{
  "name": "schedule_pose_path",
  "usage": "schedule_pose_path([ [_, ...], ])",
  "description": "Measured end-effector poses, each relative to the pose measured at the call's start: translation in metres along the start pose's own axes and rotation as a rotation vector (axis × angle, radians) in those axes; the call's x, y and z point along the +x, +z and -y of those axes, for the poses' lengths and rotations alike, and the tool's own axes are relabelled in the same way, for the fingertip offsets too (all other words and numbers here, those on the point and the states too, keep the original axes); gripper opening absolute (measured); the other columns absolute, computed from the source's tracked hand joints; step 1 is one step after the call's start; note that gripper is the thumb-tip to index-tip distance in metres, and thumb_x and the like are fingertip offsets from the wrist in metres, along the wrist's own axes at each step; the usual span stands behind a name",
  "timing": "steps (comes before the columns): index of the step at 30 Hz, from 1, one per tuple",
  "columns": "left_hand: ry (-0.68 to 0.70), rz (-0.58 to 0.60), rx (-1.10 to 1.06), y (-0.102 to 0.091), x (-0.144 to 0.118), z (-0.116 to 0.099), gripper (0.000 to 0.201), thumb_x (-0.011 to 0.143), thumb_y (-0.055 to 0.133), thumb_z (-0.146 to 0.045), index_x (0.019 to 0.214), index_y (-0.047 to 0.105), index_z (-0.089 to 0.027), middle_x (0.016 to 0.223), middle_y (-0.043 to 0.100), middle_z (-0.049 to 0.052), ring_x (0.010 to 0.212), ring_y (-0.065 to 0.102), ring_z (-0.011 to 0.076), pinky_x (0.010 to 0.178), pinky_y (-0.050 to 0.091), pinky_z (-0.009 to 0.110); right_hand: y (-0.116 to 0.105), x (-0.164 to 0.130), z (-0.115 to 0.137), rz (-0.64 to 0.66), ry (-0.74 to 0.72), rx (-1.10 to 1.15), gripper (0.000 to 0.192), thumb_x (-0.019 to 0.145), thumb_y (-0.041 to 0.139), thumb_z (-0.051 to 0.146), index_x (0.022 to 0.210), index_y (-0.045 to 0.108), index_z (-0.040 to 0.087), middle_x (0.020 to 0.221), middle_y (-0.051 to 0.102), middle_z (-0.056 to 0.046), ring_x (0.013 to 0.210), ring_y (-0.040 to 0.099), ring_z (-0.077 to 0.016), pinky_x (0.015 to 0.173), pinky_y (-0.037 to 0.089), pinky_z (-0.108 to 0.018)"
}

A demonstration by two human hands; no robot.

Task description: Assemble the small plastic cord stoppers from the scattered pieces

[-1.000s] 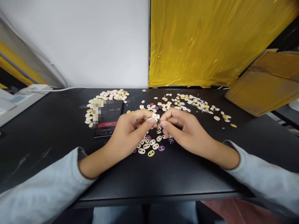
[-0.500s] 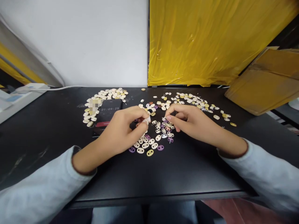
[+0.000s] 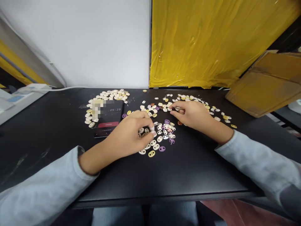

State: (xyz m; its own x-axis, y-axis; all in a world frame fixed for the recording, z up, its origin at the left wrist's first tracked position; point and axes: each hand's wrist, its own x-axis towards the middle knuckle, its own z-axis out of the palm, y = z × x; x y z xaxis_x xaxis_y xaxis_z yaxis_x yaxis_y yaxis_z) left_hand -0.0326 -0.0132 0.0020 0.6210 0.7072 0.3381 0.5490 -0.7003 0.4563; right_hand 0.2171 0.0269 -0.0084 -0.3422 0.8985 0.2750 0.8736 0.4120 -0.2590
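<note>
Clearly pinched by the left hand (image 3: 128, 135), a white button (image 3: 152, 129), the right hand's (image 3: 194, 116) grip unclear, buttons (image 3: 115, 95) strewn toward the tabletop's (image 3: 162, 177) far edge

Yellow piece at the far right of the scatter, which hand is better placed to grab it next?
Probably the right hand: it is clearly nearer the yellow piece. The left hand is farther across and pinches a white piece. What, if anything, the right holds is unclear.

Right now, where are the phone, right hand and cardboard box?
Phone (image 3: 108, 125): head view, red band on its screen.
Right hand (image 3: 193, 115): head view, back of hand.
Cardboard box (image 3: 263, 88): head view, its side face.
</note>
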Motion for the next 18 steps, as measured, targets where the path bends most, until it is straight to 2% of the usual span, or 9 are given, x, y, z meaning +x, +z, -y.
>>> schedule_pose_path([
  [5, 0.077, 0.064, -0.018, 0.0016, -0.0004, -0.0003, 0.015, 0.081, 0.056, -0.008, 0.085, 0.068, -0.016, 0.088, 0.064, 0.005, 0.088, 0.06, 0.02, 0.084, 0.045, 0.034, -0.0024, 0.0018, 0.0041, -0.019, 0.008, -0.091, 0.018, 0.089, 0.057, 0.027, 0.073, 0.062, 0.02, 0.06, 0.065, -0.002, 0.06, 0.054, -0.018, 0.057, 0.026, -0.03],
  [9, 0.079, 0.077, -0.01, -0.0001, 0.0005, -0.0014, 0.015, 0.081, 0.053, -0.007, 0.08, 0.066, -0.014, 0.087, 0.063, 0.006, 0.087, 0.059, 0.0203, 0.084, 0.045, 0.035, -0.0024, 0.0014, 0.0014, -0.006, 0.02, -0.046, 0.013, 0.089, 0.056, 0.026, 0.079, 0.062, 0.02, 0.063, 0.066, -0.001, 0.062, 0.056, -0.0176, 0.058, 0.029, -0.029],
  [11, 0.073, 0.085, -0.014, -0.0009, 0.0004, -0.0027, 0.013, 0.083, 0.054, -0.009, 0.082, 0.066, -0.014, 0.087, 0.063, 0.006, 0.088, 0.058, 0.0205, 0.084, 0.045, 0.035, -0.0022, 0.0015, -0.0005, 0.003, 0.01, -0.044, 0.013, 0.089, 0.057, 0.029, 0.08, 0.061, 0.02, 0.064, 0.065, -0.001, 0.061, 0.055, -0.0172, 0.058, 0.029, -0.029],
  [15, 0.06, 0.117, -0.039, -0.0003, -0.0012, -0.0063, 0.004, 0.084, 0.064, -0.019, 0.085, 0.066, -0.016, 0.091, 0.063, 0.006, 0.091, 0.058, 0.0214, 0.087, 0.044, 0.036, -0.003, 0.0022, -0.0026, 0.054, -0.035, -0.082, 0.027, 0.089, 0.056, 0.031, 0.064, 0.053, 0.02, 0.063, 0.061, -0.002, 0.058, 0.049, -0.0159, 0.057, 0.026, -0.03],
  [18, 0.061, 0.144, -0.054, 0.0018, -0.0025, -0.0084, 0.011, 0.082, 0.071, -0.025, 0.086, 0.064, -0.017, 0.095, 0.062, 0.006, 0.094, 0.057, 0.0224, 0.09, 0.044, 0.038, -0.0042, 0.0016, -0.0027, 0.041, -0.01, -0.016, 0.018, 0.085, 0.059, 0.027, 0.069, 0.055, 0.02, 0.066, 0.062, -0.001, 0.058, 0.05, -0.0149, 0.056, 0.028, -0.029],
])
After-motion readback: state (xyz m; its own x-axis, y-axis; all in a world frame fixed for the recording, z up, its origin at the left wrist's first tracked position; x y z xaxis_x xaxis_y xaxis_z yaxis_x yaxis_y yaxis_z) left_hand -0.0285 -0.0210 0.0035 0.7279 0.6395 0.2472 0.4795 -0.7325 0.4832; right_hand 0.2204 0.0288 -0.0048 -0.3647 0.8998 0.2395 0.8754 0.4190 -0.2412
